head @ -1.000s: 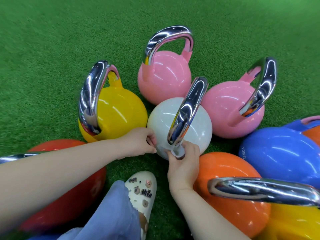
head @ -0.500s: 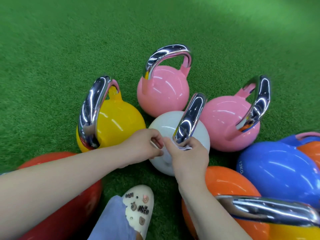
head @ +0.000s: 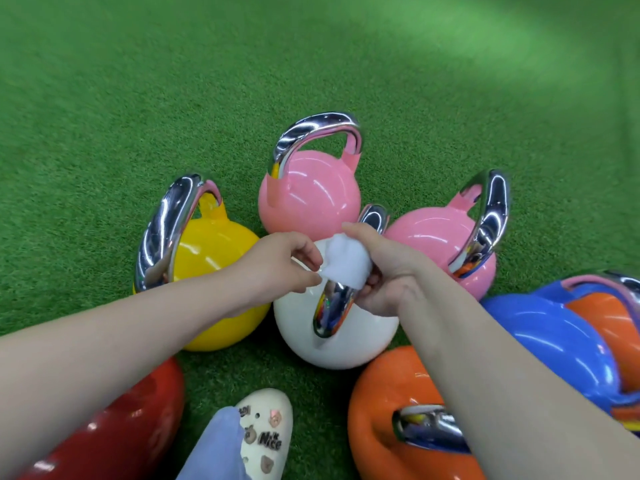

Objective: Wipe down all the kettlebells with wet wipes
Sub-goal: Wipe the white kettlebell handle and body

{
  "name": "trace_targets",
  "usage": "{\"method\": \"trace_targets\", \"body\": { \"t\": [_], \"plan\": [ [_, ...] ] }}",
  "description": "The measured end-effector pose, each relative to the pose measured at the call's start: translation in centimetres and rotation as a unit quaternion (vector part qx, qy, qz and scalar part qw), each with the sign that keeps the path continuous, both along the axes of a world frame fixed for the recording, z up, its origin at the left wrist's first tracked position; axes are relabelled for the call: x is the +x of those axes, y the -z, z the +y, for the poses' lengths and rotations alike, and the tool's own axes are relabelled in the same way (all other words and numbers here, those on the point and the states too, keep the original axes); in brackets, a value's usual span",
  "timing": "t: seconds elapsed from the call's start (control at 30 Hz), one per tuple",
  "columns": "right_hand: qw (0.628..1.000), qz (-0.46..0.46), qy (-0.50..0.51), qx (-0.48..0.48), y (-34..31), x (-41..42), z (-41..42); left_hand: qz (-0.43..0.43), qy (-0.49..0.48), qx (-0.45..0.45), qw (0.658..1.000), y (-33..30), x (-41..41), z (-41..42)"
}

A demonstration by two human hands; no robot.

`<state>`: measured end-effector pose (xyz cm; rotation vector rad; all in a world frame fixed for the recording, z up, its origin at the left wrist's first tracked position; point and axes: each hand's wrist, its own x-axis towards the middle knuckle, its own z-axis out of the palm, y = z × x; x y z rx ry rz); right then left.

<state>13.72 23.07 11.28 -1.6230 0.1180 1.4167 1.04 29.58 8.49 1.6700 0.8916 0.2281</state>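
White kettlebell [head: 332, 327] sits on green turf [head: 138, 98], dead centre of coloured cluster, directly ahead of both hands. Chrome handle [head: 334, 306] runs away from person, near end low, far end by pink kettlebells. Right hand [head: 384, 271] wraps wet wipe [head: 346, 263] around upper handle, fingers curled round it. Left hand [head: 287, 263] pinches wipe's left edge (thumb against fingertips). Right hand nearer the handle. Half a second back, wipe sat lower on handle; both hands have since slid up.
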Motion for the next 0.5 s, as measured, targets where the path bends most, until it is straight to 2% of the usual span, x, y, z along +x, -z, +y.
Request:
{"method": "trace_targets", "body": {
  "t": [0.23, 0.43, 0.5],
  "plan": [
    [0.997, 0.043, 0.051, -0.029, 0.1, 2.7, 2.1, -0.016, -0.005, 0.002, 1.000, -0.9, 0.9, 0.3],
    [0.971, 0.183, 0.151, 0.007, 1.6, 5.1, 3.3, -0.006, -0.008, 0.023, 1.000, -0.7, 1.3, 0.9],
    [0.968, 0.195, 0.157, 0.007, 2.1, 5.5, 3.3, 0.000, -0.005, 0.035, 0.999, -0.8, 1.7, 1.3]
  ]
}}
